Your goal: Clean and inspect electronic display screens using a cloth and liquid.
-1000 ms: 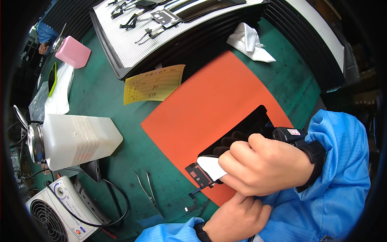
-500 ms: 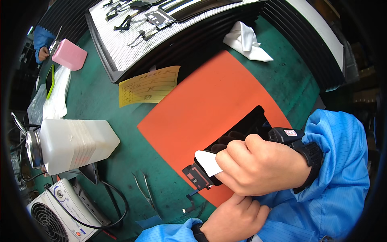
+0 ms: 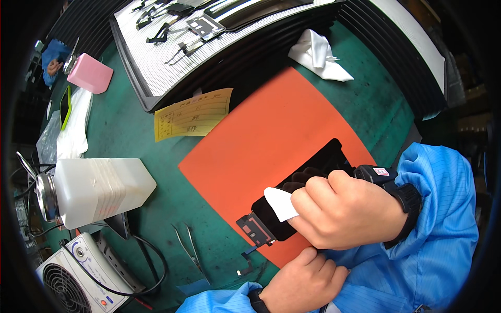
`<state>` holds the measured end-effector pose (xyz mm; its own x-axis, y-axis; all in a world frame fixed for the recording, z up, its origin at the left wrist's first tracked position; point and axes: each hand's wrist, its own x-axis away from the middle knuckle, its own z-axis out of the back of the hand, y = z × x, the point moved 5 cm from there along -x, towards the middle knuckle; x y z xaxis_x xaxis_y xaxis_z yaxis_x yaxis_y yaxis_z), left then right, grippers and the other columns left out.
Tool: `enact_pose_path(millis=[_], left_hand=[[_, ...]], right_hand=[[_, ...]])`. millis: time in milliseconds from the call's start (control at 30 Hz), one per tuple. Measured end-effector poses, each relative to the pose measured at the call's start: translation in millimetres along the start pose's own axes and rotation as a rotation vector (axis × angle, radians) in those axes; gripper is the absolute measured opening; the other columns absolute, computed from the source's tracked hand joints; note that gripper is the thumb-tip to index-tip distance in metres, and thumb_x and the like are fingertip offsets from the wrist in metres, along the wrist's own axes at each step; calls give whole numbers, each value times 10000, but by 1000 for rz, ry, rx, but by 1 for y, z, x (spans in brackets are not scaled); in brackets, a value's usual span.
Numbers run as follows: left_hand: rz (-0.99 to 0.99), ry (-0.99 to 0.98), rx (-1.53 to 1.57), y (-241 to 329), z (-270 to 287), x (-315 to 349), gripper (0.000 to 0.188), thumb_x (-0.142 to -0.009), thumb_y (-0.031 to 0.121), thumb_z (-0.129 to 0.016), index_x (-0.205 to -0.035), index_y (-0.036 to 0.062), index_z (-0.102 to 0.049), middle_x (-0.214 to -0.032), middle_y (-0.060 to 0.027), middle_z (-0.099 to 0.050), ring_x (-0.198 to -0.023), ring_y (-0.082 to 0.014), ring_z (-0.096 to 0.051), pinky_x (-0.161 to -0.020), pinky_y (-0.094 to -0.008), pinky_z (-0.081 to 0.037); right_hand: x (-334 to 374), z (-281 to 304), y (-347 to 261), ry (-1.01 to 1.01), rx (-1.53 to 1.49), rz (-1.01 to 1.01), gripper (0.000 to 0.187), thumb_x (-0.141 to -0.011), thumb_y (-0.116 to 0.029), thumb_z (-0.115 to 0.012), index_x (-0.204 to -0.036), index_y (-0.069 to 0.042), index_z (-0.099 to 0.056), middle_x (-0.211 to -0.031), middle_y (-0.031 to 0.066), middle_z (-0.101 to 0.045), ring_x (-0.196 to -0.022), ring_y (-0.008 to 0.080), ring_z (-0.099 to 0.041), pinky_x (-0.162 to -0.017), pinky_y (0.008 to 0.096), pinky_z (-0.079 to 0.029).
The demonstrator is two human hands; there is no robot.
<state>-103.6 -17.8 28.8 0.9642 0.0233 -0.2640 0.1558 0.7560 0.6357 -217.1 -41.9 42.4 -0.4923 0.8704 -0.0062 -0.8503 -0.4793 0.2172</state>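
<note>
My right hand (image 3: 347, 211) is closed around a folded white wiping cloth (image 3: 281, 203), whose pointed end sticks out over the glossy black phone screen (image 3: 334, 155). The screen lies slantwise on an orange mat (image 3: 266, 122), partly hidden under that hand. From its lower-left end extends a small flex circuit (image 3: 254, 229), with a thin tail reaching past the mat. My left hand (image 3: 308, 281) is curled just below the right one, by the mat's near edge. Whatever its fingers may grip is hidden.
Tweezers (image 3: 189, 249) lie left of the mat. Farther left are a white pump bottle (image 3: 104, 188) and a fan unit (image 3: 86, 276) with cables. Behind stand a parts tray (image 3: 162, 68), a yellow form (image 3: 193, 116), a crumpled cloth (image 3: 318, 55) and a pink bottle (image 3: 91, 74).
My right hand has shifted slightly right, drawing the cloth away from the flex-circuit end and baring more of the screen there. The left hand stays nearly still.
</note>
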Motion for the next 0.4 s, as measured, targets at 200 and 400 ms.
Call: enact_pose_path(millis=[200, 400], left_hand=[[-2, -3, 21, -1, 2, -2, 141, -780, 166, -655, -687, 106, -567, -618, -35, -538, -596, -202, -516, -675, -341, -406], [-23, 18, 48, -3, 6, -5, 178, -805, 174, -698, -696, 115, -571, -633, -38, -543, -607, -206, -520, -674, -350, -403]], right_hand=[[6, 2, 5, -21, -12, -17, 152, -867, -219, -660, -789, -89, -650, -721, 7, -513, -651, 153, -495, -509, 272, -355], [12, 3, 9, -42, -12, -52, 162, -883, -223, -656, -800, -84, -660, -724, 12, -517, -665, 159, -509, -526, 275, -372]])
